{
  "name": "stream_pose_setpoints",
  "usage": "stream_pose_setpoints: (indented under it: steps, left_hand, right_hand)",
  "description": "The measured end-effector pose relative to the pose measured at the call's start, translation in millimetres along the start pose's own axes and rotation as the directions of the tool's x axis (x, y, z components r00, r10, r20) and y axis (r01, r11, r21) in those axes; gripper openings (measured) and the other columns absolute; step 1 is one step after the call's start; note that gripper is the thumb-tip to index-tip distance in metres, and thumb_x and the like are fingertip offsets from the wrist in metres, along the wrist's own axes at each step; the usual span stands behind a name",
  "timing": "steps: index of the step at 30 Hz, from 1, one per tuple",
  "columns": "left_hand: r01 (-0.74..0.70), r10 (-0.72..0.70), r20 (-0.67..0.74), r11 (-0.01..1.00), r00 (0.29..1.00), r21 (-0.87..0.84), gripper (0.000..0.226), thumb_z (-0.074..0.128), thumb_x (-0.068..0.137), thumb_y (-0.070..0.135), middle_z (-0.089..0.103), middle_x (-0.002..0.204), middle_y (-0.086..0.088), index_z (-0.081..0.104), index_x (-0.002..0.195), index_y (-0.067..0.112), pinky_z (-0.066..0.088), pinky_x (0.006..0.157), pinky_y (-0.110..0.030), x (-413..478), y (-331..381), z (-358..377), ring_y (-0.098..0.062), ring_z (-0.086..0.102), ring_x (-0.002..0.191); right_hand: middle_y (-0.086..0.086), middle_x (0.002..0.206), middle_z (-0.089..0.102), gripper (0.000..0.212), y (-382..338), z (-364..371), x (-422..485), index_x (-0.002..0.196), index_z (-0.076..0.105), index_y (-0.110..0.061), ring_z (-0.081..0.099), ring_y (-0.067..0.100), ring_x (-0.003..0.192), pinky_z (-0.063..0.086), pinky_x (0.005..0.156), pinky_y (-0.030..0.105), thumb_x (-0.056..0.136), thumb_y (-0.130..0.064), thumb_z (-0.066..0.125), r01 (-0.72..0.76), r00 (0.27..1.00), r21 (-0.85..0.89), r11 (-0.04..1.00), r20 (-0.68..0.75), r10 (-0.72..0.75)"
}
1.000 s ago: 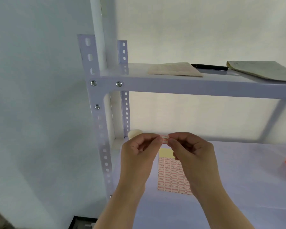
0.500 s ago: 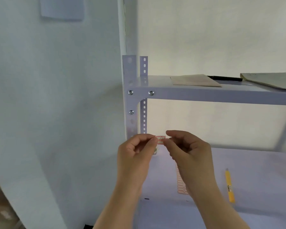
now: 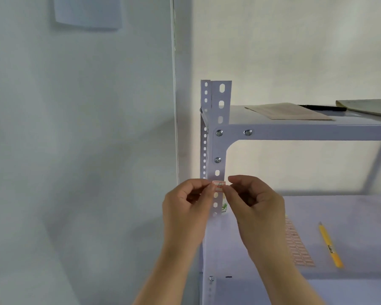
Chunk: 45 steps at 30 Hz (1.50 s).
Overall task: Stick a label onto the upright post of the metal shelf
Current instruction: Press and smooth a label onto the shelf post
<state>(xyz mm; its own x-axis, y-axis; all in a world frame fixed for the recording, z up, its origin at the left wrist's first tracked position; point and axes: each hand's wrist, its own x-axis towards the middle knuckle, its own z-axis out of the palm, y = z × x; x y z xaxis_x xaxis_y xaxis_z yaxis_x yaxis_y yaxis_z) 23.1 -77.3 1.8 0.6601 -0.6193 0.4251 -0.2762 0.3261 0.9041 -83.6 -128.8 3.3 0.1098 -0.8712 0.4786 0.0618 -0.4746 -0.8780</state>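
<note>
A small white label (image 3: 218,186) with red lines is held flat in front of the upright post (image 3: 220,148) of the white metal shelf, just below a slot in the post. My left hand (image 3: 189,208) pinches its left end and my right hand (image 3: 254,201) pinches its right end. Whether the label touches the post, I cannot tell. The post is perforated with slots and carries three bolts near the upper shelf board (image 3: 306,128).
On the lower shelf lie a sheet of red labels (image 3: 298,245) and a yellow pen (image 3: 330,245). The upper shelf holds a brown envelope (image 3: 286,111), a black pen (image 3: 323,108) and a notebook (image 3: 370,106). A wall stands to the left.
The view has swung left, so the post now stands in the middle. Both hands have carried the label from over the lower shelf to the front of the post.
</note>
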Motion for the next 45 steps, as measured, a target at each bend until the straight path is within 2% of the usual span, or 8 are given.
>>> stream_pose_setpoints:
  steps: [4,13,19,25,32,35,38,45]
  left_hand:
    - [-0.06,0.06,-0.016,0.997,0.998,0.052,0.021,0.076,0.085,0.012,0.078,0.074,0.019,0.079,0.079,0.031,0.05,0.063,-0.01,7,-7,2,-0.002,0.07,0.066]
    - [-0.118,0.119,-0.12,0.993,0.986,0.009,0.022,0.079,0.082,0.012,0.08,0.077,0.017,0.081,0.082,0.034,0.05,0.066,-0.01,6,-15,12,-0.008,0.071,0.07]
    - [-0.147,0.15,-0.121,0.989,0.981,0.032,0.032,0.08,0.082,0.01,0.078,0.074,0.021,0.078,0.078,0.042,0.05,0.065,-0.009,9,-12,13,-0.007,0.07,0.068]
    - [-0.125,0.131,-0.15,0.991,0.98,0.051,0.023,0.082,0.079,0.011,0.077,0.071,0.019,0.079,0.077,0.034,0.049,0.063,-0.01,10,-13,14,-0.005,0.069,0.065]
    - [-0.131,0.14,-0.154,0.989,0.978,0.066,0.028,0.081,0.08,0.008,0.077,0.071,0.02,0.078,0.076,0.036,0.051,0.065,-0.011,11,-13,13,-0.003,0.069,0.064]
    - [-0.14,0.151,-0.157,0.987,0.976,0.077,0.028,0.079,0.081,0.007,0.077,0.072,0.021,0.078,0.077,0.035,0.05,0.065,-0.011,11,-14,13,-0.003,0.07,0.065]
    - [-0.147,0.16,-0.164,0.985,0.973,0.088,0.025,0.079,0.081,0.007,0.077,0.073,0.02,0.079,0.077,0.032,0.049,0.063,-0.009,12,-14,14,-0.003,0.069,0.064]
    - [-0.146,0.166,-0.169,0.981,0.972,0.128,0.016,0.081,0.08,0.011,0.076,0.073,0.019,0.078,0.076,0.026,0.046,0.059,-0.006,14,-14,16,-0.001,0.068,0.059]
  right_hand:
    - [-0.017,0.082,0.072,0.02,1,6,3,0.082,0.067,-0.036,0.063,0.009,0.063,0.048,0.057,0.011,0.084,-0.018,0.076,0.014,1.0,-0.044,0.999,-0.022,-0.014]
    - [-0.02,0.084,0.073,0.021,9,9,8,0.089,0.066,-0.038,0.066,0.006,0.065,0.047,0.059,0.007,0.084,-0.02,0.076,0.041,0.999,-0.027,0.999,-0.033,-0.042]
    - [-0.026,0.084,0.071,0.025,8,10,12,0.086,0.063,-0.043,0.065,0.004,0.065,0.047,0.058,0.007,0.085,-0.021,0.075,0.077,0.997,-0.023,0.997,-0.008,-0.077]
    - [-0.025,0.083,0.071,0.031,10,10,13,0.085,0.062,-0.044,0.062,0.007,0.061,0.047,0.057,0.008,0.086,-0.016,0.074,0.106,0.994,-0.001,0.994,0.003,-0.106]
    - [-0.024,0.086,0.068,0.035,10,14,12,0.087,0.059,-0.046,0.061,0.012,0.064,0.046,0.055,0.007,0.086,-0.015,0.074,0.156,0.988,-0.042,0.987,-0.009,-0.156]
    - [-0.012,0.077,0.07,0.028,12,15,12,0.089,0.062,-0.04,0.06,0.011,0.063,0.044,0.054,0.006,0.086,-0.015,0.074,0.182,0.983,-0.064,0.981,-0.018,-0.184]
    - [-0.013,0.073,0.068,0.022,12,17,12,0.091,0.064,-0.032,0.059,0.009,0.062,0.043,0.052,0.005,0.085,-0.014,0.076,0.195,0.98,-0.087,0.977,-0.033,-0.199]
    - [-0.012,0.075,0.069,0.026,12,20,13,0.091,0.061,-0.037,0.062,0.013,0.07,0.045,0.055,0.007,0.084,-0.016,0.076,0.236,0.968,-0.169,0.957,-0.049,-0.247]
